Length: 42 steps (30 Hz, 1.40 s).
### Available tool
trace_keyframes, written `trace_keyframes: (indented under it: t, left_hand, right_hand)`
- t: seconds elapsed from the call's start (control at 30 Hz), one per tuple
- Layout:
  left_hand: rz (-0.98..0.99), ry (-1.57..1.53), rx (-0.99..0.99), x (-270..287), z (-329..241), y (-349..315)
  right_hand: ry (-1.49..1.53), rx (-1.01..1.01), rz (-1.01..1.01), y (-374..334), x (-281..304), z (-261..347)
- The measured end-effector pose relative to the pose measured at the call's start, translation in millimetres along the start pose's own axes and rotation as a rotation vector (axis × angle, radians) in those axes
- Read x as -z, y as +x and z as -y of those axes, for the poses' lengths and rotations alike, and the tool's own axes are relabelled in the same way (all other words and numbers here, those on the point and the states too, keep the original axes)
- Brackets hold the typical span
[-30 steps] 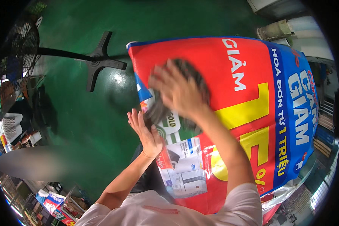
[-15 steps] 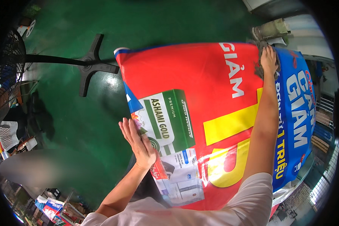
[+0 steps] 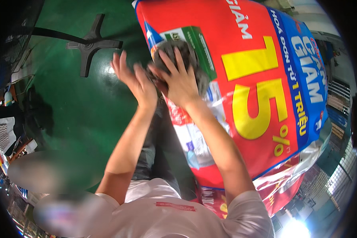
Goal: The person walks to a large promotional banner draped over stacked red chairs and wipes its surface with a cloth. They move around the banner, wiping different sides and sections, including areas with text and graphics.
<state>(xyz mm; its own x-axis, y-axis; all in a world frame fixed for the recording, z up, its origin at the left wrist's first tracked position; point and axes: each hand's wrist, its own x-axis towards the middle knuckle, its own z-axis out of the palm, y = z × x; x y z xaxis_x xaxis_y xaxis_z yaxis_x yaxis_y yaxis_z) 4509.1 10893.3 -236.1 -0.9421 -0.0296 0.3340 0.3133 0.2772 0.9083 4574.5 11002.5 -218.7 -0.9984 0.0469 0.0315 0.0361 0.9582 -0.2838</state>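
Note:
A large printed sheet, like a vinyl banner [image 3: 210, 51], spreads in front of me and to the right, red and blue with big yellow and white lettering. My right hand [image 3: 181, 82] holds a dark grey rag [image 3: 200, 73] against its left edge, with the fingers spread over the cloth. Beside it, just off that edge, my left hand [image 3: 137, 85] is open with fingers stretched out and nothing in them. Motion blurs the fingers where the hands come close. The rag covers part of a green and white picture on the sheet.
On the green floor [image 3: 67, 115] at the left stands the black cross-shaped base [image 3: 92, 44] of a pedestal fan. Shelves and clutter line the far left. Stacked boards [image 3: 339, 107] lie at the right, and a bright light shines at the lower right.
My right hand has come with the rag from the sheet's far right to its left edge. My left hand has left the sheet's edge and moved up beside the right. My view has shifted.

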Motion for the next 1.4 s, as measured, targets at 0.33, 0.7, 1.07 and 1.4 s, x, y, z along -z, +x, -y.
trace_keyframes:
  t: [0.33,0.7,1.07,1.4]
  left_hand:
    - [0.878,0.845,-0.64,-46,46,77]
    - [1.006,0.87,-0.604,-55,57,99]
    - [1.063,0.865,-0.622,-50,61,104]
    - [1.087,0.822,-0.64,-36,45,97]
  right_hand:
    - [-0.063,-0.553,0.335,-271,34,124]
    - [-0.038,-0.635,-0.232,-174,-31,83]
    - [0.034,-0.906,-0.162,-289,-9,126]
    - [-0.344,-1.265,-0.554,-278,66,-237]
